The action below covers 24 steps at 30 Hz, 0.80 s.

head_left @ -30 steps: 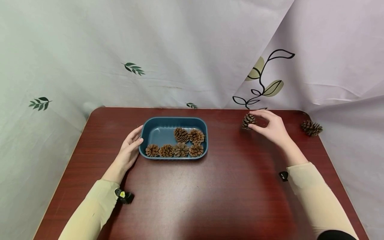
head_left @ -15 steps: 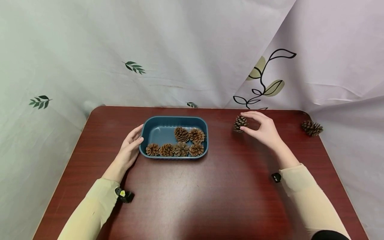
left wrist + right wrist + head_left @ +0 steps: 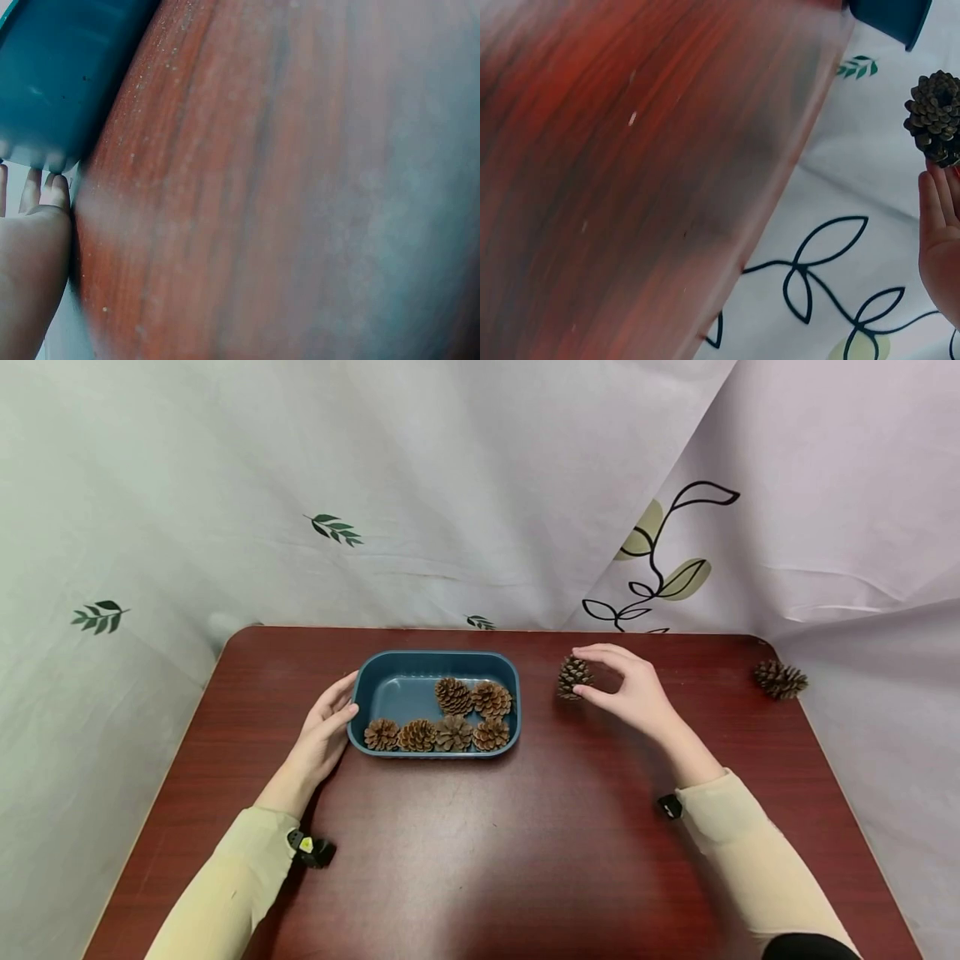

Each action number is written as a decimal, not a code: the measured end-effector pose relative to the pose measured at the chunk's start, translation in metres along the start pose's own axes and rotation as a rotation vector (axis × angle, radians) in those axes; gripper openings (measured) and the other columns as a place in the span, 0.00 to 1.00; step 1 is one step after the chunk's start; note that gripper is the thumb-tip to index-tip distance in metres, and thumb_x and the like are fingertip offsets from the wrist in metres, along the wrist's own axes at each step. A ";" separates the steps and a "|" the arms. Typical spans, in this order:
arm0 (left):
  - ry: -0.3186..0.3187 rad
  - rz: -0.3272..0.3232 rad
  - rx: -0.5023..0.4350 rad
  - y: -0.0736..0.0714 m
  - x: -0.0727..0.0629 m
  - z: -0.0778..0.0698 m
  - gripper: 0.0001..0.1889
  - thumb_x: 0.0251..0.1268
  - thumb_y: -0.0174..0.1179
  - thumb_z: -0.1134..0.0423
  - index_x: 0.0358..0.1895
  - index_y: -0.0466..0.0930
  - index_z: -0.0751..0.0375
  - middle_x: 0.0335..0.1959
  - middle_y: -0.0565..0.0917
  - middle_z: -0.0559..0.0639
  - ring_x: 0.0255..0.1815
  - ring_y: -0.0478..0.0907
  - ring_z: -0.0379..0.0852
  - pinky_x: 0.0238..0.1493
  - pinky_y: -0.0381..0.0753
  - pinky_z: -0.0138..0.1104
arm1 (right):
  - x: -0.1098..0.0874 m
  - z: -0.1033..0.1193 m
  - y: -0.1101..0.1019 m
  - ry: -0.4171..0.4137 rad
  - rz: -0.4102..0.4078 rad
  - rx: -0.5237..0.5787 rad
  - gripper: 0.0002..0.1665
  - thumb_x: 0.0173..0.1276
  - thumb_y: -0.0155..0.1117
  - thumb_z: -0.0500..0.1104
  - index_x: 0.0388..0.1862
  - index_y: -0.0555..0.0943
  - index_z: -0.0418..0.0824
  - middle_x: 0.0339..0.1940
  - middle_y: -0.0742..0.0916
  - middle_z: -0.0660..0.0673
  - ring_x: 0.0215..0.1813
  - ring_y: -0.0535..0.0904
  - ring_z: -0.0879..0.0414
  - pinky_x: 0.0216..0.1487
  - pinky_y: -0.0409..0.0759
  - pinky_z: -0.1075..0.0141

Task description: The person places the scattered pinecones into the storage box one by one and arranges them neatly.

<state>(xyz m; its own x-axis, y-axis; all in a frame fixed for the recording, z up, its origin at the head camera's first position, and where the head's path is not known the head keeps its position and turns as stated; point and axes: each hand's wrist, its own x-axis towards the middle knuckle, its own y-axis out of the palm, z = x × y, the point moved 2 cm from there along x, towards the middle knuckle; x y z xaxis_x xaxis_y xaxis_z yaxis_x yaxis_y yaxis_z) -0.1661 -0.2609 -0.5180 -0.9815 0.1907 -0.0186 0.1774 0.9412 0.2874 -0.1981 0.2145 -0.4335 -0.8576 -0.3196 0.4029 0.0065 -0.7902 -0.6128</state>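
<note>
In the head view my right hand (image 3: 630, 689) pinches a brown pine cone (image 3: 574, 677) between thumb and fingers, a short way right of a blue rectangular tray (image 3: 437, 755). The right wrist view shows the same pine cone (image 3: 934, 116) at the fingertips. My left hand (image 3: 318, 739) rests against the tray's left end, thumb at the rim. Seen from the left wrist, straight fingers touch the outside of the tray wall (image 3: 64, 82). Several pine cones lie inside the tray, in a row along the near side with two more behind at the right.
Another pine cone (image 3: 780, 680) lies at the table's far right corner. The dark red wooden table (image 3: 480, 835) has its back edge against a pale curtain (image 3: 450, 485) printed with leaves.
My right hand has moved left toward the tray, carrying the pine cone with it. The left hand, the tray and its pine cones have stayed in place.
</note>
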 end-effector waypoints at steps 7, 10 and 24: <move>0.000 0.001 -0.003 0.000 0.000 0.000 0.30 0.85 0.47 0.72 0.85 0.55 0.61 0.72 0.75 0.34 0.70 0.74 0.32 0.63 0.78 0.25 | 0.004 0.009 0.015 -0.023 0.013 0.042 0.30 0.58 0.83 0.31 0.62 0.88 0.39 0.61 0.89 0.41 0.65 0.83 0.46 0.69 0.71 0.81; -0.003 0.000 -0.001 0.000 0.000 0.000 0.31 0.85 0.47 0.72 0.85 0.55 0.61 0.72 0.75 0.34 0.70 0.74 0.32 0.63 0.78 0.25 | 0.005 0.014 0.021 -0.031 0.021 0.053 0.31 0.59 0.83 0.32 0.62 0.87 0.40 0.62 0.89 0.41 0.66 0.83 0.46 0.70 0.71 0.79; -0.009 -0.003 0.010 -0.001 0.000 0.001 0.31 0.85 0.47 0.71 0.86 0.54 0.60 0.73 0.73 0.34 0.71 0.74 0.31 0.63 0.77 0.25 | 0.014 0.034 0.050 -0.065 0.051 0.121 0.29 0.61 0.82 0.33 0.62 0.87 0.38 0.62 0.89 0.41 0.66 0.83 0.46 0.71 0.74 0.74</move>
<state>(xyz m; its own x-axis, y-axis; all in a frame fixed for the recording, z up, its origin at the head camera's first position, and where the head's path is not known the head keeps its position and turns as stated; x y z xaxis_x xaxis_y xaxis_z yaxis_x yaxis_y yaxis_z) -0.1663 -0.2615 -0.5190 -0.9813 0.1905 -0.0279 0.1755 0.9444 0.2780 -0.1920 0.1527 -0.4354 -0.8198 -0.3905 0.4189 0.1141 -0.8282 -0.5488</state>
